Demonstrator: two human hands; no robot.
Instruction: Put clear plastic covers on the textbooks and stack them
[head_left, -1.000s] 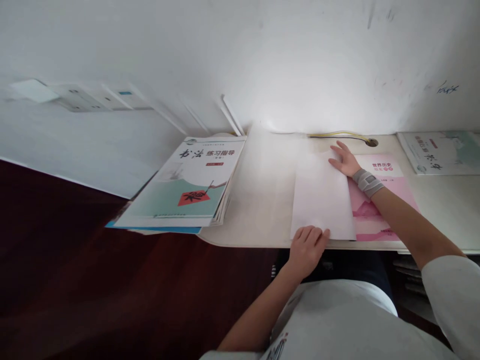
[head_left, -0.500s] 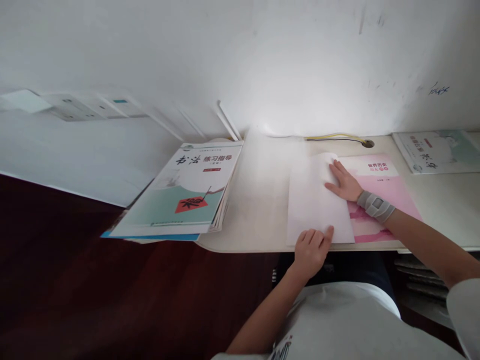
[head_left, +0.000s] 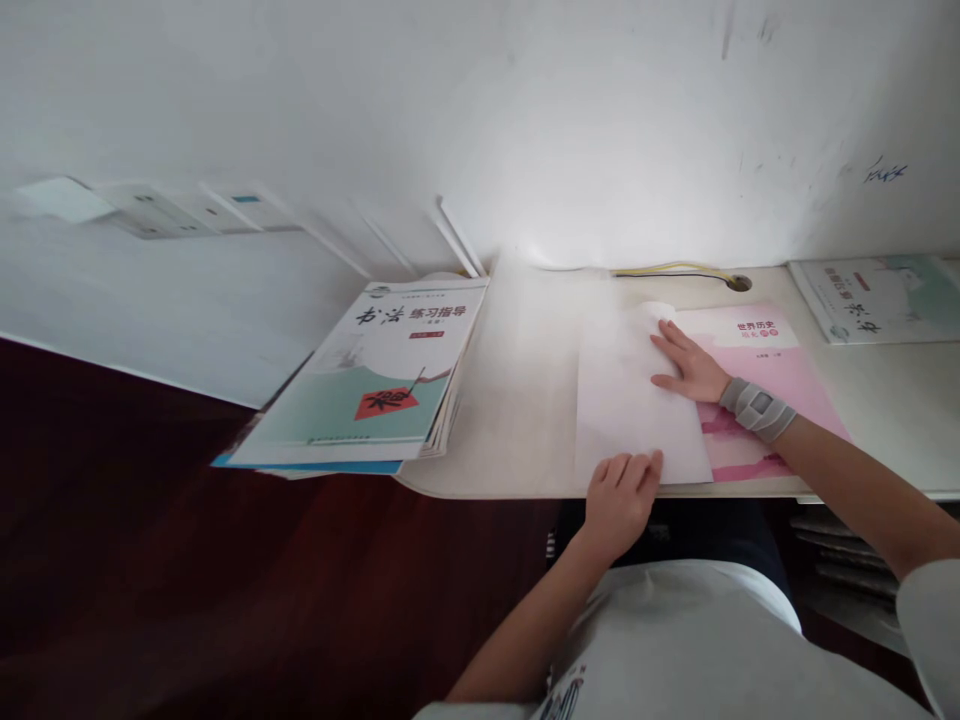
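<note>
A white sheet of paper [head_left: 619, 400] lies on the desk, its right part overlapping a pink book [head_left: 772, 390] with Chinese print on the cover. The sheet's top edge curls up slightly. My right hand [head_left: 694, 368], with a grey band on the wrist, rests flat on the paper's right part, fingers spread. At the near edge of the desk, my left hand [head_left: 621, 500] has its fingers bent over the paper's lower edge. The left thumb is hidden.
A stack of books [head_left: 367, 375] sits at the left, jutting past the curved end of the white desk [head_left: 510, 430]. Another book [head_left: 885, 300] lies at the back right. A yellow cable [head_left: 675, 268] runs along the wall into a desk hole [head_left: 739, 283].
The left hand's raised index finger has come down closer to the other fingers. The right hand stays flat on the paper; the view has shifted slightly.
</note>
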